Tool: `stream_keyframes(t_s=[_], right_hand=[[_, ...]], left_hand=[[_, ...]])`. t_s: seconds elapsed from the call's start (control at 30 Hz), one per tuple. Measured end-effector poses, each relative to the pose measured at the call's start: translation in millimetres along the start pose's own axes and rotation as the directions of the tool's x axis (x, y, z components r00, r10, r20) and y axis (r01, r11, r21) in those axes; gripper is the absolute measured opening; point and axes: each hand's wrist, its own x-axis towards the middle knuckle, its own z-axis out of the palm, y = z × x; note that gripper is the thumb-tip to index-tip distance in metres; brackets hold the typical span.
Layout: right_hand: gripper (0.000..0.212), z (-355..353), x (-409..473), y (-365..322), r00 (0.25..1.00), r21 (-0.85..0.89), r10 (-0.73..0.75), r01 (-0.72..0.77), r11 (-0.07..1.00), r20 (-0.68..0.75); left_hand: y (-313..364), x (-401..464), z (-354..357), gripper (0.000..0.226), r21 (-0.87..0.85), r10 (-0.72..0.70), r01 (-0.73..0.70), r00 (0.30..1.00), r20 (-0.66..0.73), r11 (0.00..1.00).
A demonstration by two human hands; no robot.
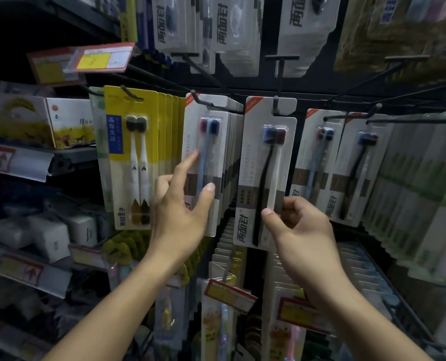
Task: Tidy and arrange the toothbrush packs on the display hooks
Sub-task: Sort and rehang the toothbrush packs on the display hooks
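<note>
The right hand (298, 221) pinches the lower edge of a single toothbrush pack (266, 173) between thumb and curled fingers. That pack hangs at the front of its hook (276, 105) and tilts a little, its bottom swung left, so the grip low down looks meant to steady and square it. The left hand (185, 204) is spread, fingers mostly straight, with the fingertips and thumb laid against the front of the neighbouring stack of packs (216, 162); it holds nothing, and the flat press seems meant to push that row back and level on its own hook (199, 99). Just to the left hangs a row of yellow packs (130, 152), and further packs (318, 157) hang to the right. The job seems to be in progress, since the single pack is not yet straight.
</note>
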Motion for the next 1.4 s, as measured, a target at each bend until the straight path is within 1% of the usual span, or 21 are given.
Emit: stream_keyframes(t_s=[0.1,0.27,0.4,0.6,0.7,0.8,0.87,1.0,1.13,1.23,1.3,1.4], right_hand=[[0.009,2,3,1,1.000,0.017,-0.006,0.006,1.000,0.008],[0.009,5,9,2,1.000,-0.017,-0.004,0.003,1.000,-0.004],[0.011,5,14,3,1.000,-0.030,0.004,-0.005,1.000,-0.007],[0.016,5,19,7,1.000,-0.092,-0.003,0.003,0.996,-0.003],[0.021,4,19,9,1.000,-0.178,-0.024,0.025,0.984,0.008],[0.035,1,19,11,1.000,-0.296,-0.025,0.026,0.955,0.009],[0.042,-2,19,11,1.000,-0.341,-0.011,0.013,0.940,0.010],[0.046,-4,18,11,1.000,-0.391,0.021,-0.014,0.920,0.014],[0.046,-7,18,10,0.999,-0.428,0.032,-0.025,0.903,0.009],[0.048,-10,17,9,0.999,-0.430,0.041,-0.036,0.902,0.003],[0.055,-14,17,7,0.999,-0.433,0.044,-0.046,0.900,-0.015],[0.060,-25,16,4,0.996,-0.391,0.075,-0.086,0.917,-0.041]], left_hand=[[4,-1,2,0.072,0.039,0.007,-0.007,1.000,-0.022,0.999],[4,0,7,0.086,0.100,0.045,-0.040,0.997,-0.056,0.994],[4,3,10,0.089,0.147,0.061,-0.050,0.995,-0.073,0.988],[5,1,17,0.088,0.177,0.088,-0.070,0.991,-0.097,0.982],[8,0,17,0.088,0.186,0.097,-0.075,0.989,-0.109,0.980],[10,-3,17,0.090,0.185,0.112,-0.090,0.987,-0.114,0.979],[12,-5,18,0.091,0.188,0.123,-0.100,0.985,-0.119,0.977],[16,-10,18,0.092,0.217,0.137,-0.105,0.981,-0.138,0.970],[21,-13,20,0.084,0.221,0.168,-0.126,0.968,-0.184,0.967],[31,-17,23,0.064,0.196,0.207,-0.161,0.948,-0.243,0.967],[41,-21,25,0.049,0.160,0.252,-0.214,0.928,-0.274,0.964],[58,-26,32,0.031,0.080,0.354,-0.346,0.896,-0.267,0.935]])
